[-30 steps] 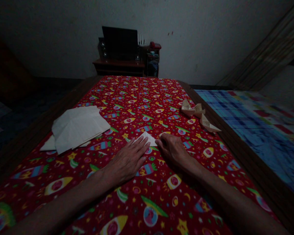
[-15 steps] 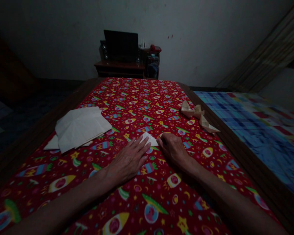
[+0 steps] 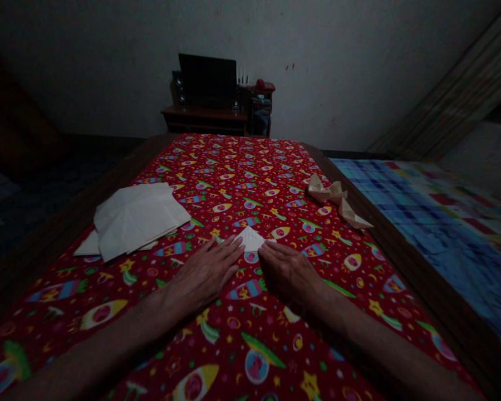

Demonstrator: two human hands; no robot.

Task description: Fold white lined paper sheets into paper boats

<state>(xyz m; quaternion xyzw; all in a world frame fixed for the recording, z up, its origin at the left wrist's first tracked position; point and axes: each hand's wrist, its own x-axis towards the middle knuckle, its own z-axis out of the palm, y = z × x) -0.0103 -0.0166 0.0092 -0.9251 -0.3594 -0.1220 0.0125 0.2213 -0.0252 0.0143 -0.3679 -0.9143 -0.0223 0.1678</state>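
A small folded piece of white paper (image 3: pixel 250 239), peaked at the top like a triangle, lies flat on the red patterned cloth (image 3: pixel 234 334). My left hand (image 3: pixel 204 270) rests palm down with its fingers stretched out, the fingertips on the paper's left end. My right hand (image 3: pixel 290 270) lies on the opposite side, fingers extended close together and their tips on the paper's right part. Neither hand has its fingers wrapped round anything. Both palms hide some of the cloth, and the fingers cover the paper's ends.
A stack of pale paper sheets (image 3: pixel 142 217) lies on the left. Several folded paper boats (image 3: pixel 350 214) sit near the table's right edge. Beyond the far end stand a dark monitor (image 3: pixel 207 79) and a red telephone (image 3: pixel 265 86). A bed with checked bedding (image 3: pixel 401 206) is at the right.
My left hand has slid slightly left, baring more of the paper. My right hand has gone from curled at the paper's right tip to laid flat on it, a little lower.
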